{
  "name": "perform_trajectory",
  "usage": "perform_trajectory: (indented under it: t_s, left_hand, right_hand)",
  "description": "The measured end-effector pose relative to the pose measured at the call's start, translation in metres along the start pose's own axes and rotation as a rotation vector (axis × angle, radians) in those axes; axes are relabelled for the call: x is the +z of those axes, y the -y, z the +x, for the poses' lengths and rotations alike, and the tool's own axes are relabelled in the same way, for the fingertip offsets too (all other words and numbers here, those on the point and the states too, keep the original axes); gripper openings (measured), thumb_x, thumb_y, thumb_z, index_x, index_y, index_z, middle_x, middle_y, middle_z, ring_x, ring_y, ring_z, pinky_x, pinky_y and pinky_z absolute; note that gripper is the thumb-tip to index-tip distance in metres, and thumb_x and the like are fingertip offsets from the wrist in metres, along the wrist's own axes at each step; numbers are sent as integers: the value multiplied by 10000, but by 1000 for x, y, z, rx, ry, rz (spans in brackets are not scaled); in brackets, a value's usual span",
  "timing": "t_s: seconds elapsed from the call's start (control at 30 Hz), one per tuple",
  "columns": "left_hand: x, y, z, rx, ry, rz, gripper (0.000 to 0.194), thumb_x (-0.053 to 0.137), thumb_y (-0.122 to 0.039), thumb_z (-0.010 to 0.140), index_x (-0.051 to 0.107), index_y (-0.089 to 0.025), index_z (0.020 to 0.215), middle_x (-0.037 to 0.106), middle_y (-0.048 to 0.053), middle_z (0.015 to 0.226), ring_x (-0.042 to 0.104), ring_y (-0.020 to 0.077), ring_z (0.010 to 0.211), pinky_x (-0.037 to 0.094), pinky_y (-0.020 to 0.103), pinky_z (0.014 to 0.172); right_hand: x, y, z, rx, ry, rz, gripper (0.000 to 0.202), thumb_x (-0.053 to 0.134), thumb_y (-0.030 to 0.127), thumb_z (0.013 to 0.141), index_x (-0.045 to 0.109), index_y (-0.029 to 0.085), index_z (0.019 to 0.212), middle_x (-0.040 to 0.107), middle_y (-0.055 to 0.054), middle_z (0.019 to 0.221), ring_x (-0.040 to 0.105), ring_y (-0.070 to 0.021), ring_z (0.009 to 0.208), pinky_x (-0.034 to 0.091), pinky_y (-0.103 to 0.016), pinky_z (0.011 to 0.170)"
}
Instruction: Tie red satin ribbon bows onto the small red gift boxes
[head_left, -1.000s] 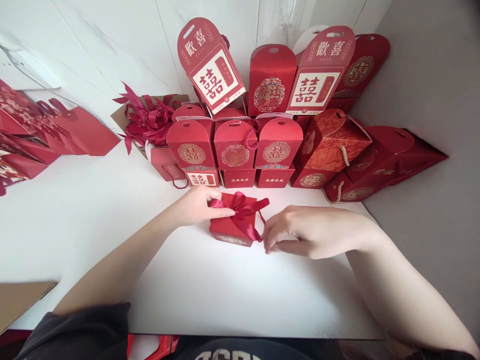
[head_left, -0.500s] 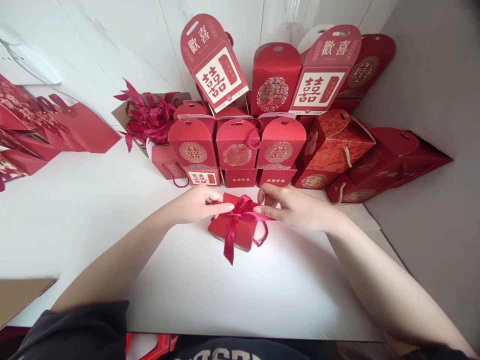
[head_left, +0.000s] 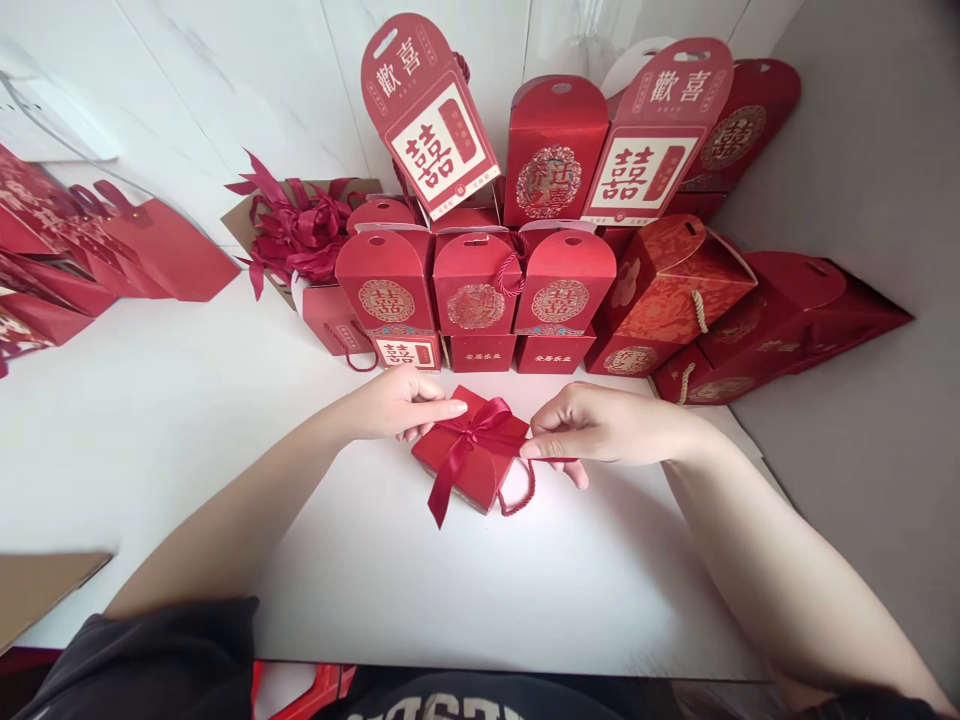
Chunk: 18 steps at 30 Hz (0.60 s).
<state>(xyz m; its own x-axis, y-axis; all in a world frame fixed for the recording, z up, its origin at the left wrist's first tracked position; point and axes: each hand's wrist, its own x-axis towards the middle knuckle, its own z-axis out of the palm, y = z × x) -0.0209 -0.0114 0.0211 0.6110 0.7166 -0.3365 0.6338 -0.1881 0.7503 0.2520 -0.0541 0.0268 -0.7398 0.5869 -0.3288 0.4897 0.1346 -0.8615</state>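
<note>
A small red box [head_left: 480, 470] lies on the tabletop [head_left: 480, 600], its inside hidden. The left hand [head_left: 397, 405] is closed on the left side of its ribbon bow [head_left: 495, 410]; the right hand [head_left: 600, 425] pinches the right part. Behind, a brown carton [head_left: 238, 218] contains ribbons [head_left: 300, 235]; stacked boxes [head_left: 480, 355] read 歡喜, 囍, 安居乐业.

A dark, near-black shirt [head_left: 585, 697] with short sleeves is worn. The left sleeve [head_left: 172, 648] is cut loose and wide, is visibly creased, and is finished with a straight edge. The right sleeve [head_left: 870, 704], in similar dark cloth, is shown only in part. The chest is marked with pale block lettering [head_left: 433, 709], cropped and not fully legible. The left hand [head_left: 394, 403], right hand [head_left: 604, 424] and both forearms [head_left: 251, 515] are left bare.
</note>
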Motion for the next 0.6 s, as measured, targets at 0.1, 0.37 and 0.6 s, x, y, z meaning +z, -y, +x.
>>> perform_trajectory:
  t_s: [0.1, 0.37, 0.6]
  left_hand:
    - [-2, 9, 5, 52, 34, -19, 550, 587, -528, 861, 501, -142, 479, 514, -1, 439, 470, 65, 408, 395, 180, 440]
    - [1, 8, 6, 52, 34, -60, 529, 597, -483, 870, 543, -141, 471, 545, 7, 430, 512, 72, 387, 423, 175, 428]
    - [4, 6, 6, 55, 58, -83, 525, 578, -473, 883, 546, -137, 481, 546, 8, 449, 506, 71, 412, 406, 186, 450]
  right_hand:
    - [-3, -1, -1, 42, 60, 57, 411, 574, 518, 881, 578, 168, 666, 641, 0, 555, 549, -108, 520, 390, -235, 566]
    - [-6, -18, 8, 113, 256, 116, 333, 641, 476, 845, 647, 160, 742, 693, -24, 618, 668, -157, 604, 451, -243, 628]
    - [-6, -31, 19, 128, 341, 91, 303, 640, 457, 834, 702, 160, 825, 725, -40, 689, 705, -189, 690, 490, -269, 706]
